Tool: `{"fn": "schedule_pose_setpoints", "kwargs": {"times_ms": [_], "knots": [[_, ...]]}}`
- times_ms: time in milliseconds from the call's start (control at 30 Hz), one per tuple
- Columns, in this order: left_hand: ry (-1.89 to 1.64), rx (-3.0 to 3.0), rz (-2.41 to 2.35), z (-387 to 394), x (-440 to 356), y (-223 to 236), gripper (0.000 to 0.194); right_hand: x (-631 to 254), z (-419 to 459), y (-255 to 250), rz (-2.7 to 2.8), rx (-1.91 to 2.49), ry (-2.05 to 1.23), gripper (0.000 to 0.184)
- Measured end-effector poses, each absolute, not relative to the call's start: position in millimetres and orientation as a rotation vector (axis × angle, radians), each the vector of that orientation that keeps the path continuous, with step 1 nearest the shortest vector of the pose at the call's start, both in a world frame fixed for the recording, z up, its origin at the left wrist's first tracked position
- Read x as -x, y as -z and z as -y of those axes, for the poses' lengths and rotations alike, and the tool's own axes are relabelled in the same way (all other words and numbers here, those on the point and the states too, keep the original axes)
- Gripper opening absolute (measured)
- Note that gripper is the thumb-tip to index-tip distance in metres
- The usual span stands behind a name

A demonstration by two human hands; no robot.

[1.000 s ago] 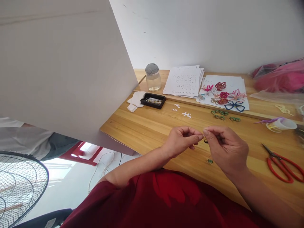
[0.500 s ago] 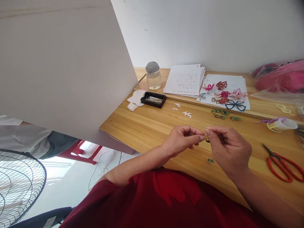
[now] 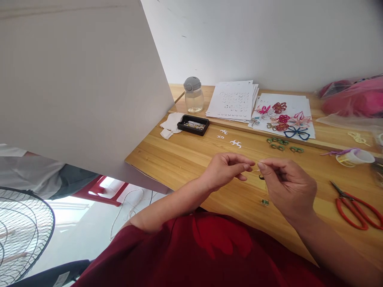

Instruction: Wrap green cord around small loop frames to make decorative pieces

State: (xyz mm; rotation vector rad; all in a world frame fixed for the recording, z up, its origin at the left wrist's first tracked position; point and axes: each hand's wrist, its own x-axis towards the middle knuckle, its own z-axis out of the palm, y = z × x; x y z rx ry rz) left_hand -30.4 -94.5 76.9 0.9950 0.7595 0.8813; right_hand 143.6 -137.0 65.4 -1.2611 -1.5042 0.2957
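My right hand [image 3: 289, 185] pinches a pale thread [image 3: 256, 170] and a small dark curved piece [image 3: 261, 177] between thumb and forefinger. The dark piece pokes out under the fingertips, and its upper part is hidden. Just left of it, my left hand [image 3: 229, 169] has thumb and forefinger nearly together at the thread's other end; the exact grip is too small to make out fully. Below the fingers, a small green spool [image 3: 265, 202] appears over the wooden table, with a fine thread leading up towards my right hand.
Red-handled scissors [image 3: 354, 205] lie at the right, near a white cup [image 3: 355, 157] with purple cord. Farther back are green curved pieces [image 3: 277, 140], white paper cutouts [image 3: 235, 143], a black tray [image 3: 193, 125], a bottle [image 3: 194, 97], paper sheets [image 3: 231, 99] and flower ornaments [image 3: 283, 119].
My left fingertips have drawn back left from the right ones, and a short length of thread now shows between them. My right hand stays nearly still.
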Motion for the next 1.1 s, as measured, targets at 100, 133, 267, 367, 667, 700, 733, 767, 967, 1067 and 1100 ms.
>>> {"fn": "schedule_pose_setpoints", "kwargs": {"times_ms": [100, 133, 267, 367, 667, 700, 733, 767, 967, 1067, 1100], "knots": [[-0.843, -0.929, -0.74, 96.9, 27.9, -80.5, 0.047, -143.7, 136.2, -64.2, 1.498, 1.268, -0.284, 0.005], [-0.834, -0.913, -0.746, 97.8, 27.0, -80.4, 0.048, -143.6, 136.0, -64.1, 1.494, 1.266, -0.284, 0.005], [-0.823, -0.876, -0.772, 100.5, 23.9, -76.6, 0.052, -143.7, 135.4, -64.9, 1.492, 1.272, -0.267, 0.003], [-0.815, -0.866, -0.793, 101.6, 22.5, -75.1, 0.053, -143.7, 135.7, -65.8, 1.497, 1.284, -0.236, 0.004], [-0.866, -0.855, -0.846, 103.9, 14.1, -75.0, 0.051, -141.1, 136.7, -67.0, 1.511, 1.285, -0.22, 0.003], [-0.875, -0.855, -0.845, 104.1, 13.4, -74.6, 0.051, -141.2, 136.8, -67.1, 1.51, 1.29, -0.216, 0.003], [-0.881, -0.856, -0.842, 104.3, 12.9, -74.3, 0.052, -141.4, 136.8, -67.1, 1.51, 1.297, -0.21, 0.004], [-0.884, -0.858, -0.837, 104.3, 12.6, -74.1, 0.052, -141.8, 136.9, -67.1, 1.511, 1.3, -0.206, 0.004], [-0.853, -0.854, -0.838, 104.5, 12.2, -74.7, 0.053, -143.6, 138.1, -67.0, 1.506, 1.312, -0.193, 0.007], [-0.863, -0.888, -0.851, 105.4, 11.2, -74.9, 0.05, -142.9, 138.6, -68.2, 1.513, 1.316, -0.179, 0.006], [-0.871, -0.903, -0.859, 105.8, 10.8, -74.9, 0.049, -142.7, 138.7, -68.8, 1.511, 1.315, -0.181, 0.005]]}}
